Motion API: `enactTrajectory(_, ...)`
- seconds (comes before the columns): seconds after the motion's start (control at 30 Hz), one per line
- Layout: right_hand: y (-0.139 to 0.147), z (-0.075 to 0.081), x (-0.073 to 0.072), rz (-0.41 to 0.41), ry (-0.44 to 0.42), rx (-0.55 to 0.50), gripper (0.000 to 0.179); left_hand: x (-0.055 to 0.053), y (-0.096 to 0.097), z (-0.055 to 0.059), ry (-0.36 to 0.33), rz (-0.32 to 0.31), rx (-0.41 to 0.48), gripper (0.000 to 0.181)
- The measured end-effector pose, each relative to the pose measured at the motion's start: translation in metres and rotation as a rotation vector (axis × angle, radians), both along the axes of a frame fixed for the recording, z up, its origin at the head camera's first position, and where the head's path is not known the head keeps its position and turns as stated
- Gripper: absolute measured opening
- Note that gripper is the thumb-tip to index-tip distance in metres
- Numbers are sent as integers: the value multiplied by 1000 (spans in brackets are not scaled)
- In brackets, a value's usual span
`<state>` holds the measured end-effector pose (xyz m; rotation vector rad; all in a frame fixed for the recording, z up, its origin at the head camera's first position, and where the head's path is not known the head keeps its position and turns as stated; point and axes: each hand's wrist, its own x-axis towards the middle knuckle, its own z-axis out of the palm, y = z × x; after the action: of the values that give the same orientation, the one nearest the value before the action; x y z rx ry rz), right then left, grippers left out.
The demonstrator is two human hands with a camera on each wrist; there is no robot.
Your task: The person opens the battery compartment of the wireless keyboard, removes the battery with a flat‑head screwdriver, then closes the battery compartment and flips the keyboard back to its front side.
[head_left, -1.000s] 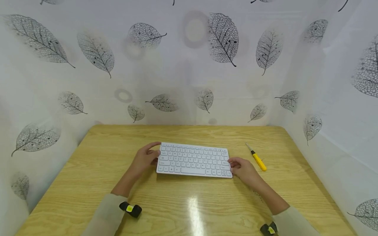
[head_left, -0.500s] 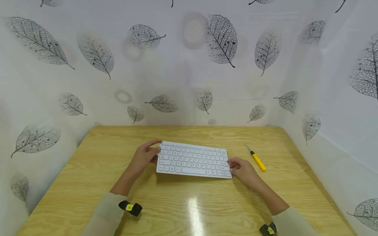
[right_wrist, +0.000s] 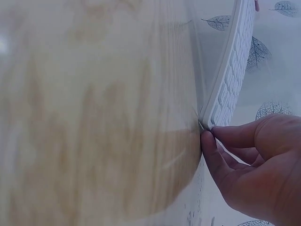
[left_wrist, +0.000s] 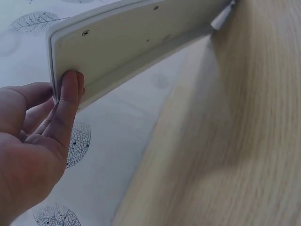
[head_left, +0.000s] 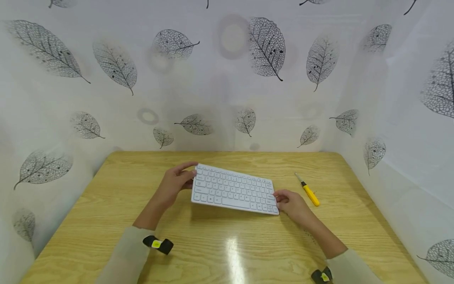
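Note:
A white keyboard (head_left: 234, 187) is held between both hands over the wooden table, keys facing up, its left end higher than its right. My left hand (head_left: 173, 184) pinches the left end, thumb on top; in the left wrist view its fingers (left_wrist: 70, 92) press the pale underside, where small screws show. At the lower right end, my right hand (head_left: 292, 203) pinches the edge between thumb and fingers. The right wrist view has that hand (right_wrist: 263, 155) at the keyboard's corner (right_wrist: 216, 115), close over the tabletop.
A screwdriver (head_left: 310, 192) with a yellow handle lies on the table (head_left: 227, 240) to the right of my right hand. White curtains (head_left: 220, 86) with a leaf print stand behind the table and along both sides.
My left hand has raised the keyboard's left end and moved it slightly right, so the keyboard tilts more. My right hand and the screwdriver stay where they were.

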<state>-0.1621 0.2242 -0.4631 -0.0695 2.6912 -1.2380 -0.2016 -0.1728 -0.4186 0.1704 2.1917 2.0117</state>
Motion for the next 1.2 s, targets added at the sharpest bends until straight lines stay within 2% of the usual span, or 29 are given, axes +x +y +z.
enactTrajectory(0.3,0,0,-1,-2,-4,31,29,0,7,18,30,-13,36,45)
enactTrajectory(0.43,-3,3,-1,-1,58,49,30,1,11,27,55,-5,44,43)
enactTrajectory(0.53,-12,9,-1,6,139,19,30,2,16,36,65,-3,44,43)
enactTrajectory(0.73,-46,33,3,55,285,-171,25,5,25,54,58,-11,21,44)
enactTrajectory(0.83,-66,48,6,134,362,-249,25,7,28,62,64,-23,29,43)
enactTrajectory(0.97,-93,65,12,228,449,-277,27,8,32,70,75,-48,35,43)
enactTrajectory(1.07,-110,78,17,263,462,-285,30,9,34,73,76,-57,44,42)
enactTrajectory(1.2,-127,88,19,297,421,-303,33,10,38,76,75,-75,71,41)
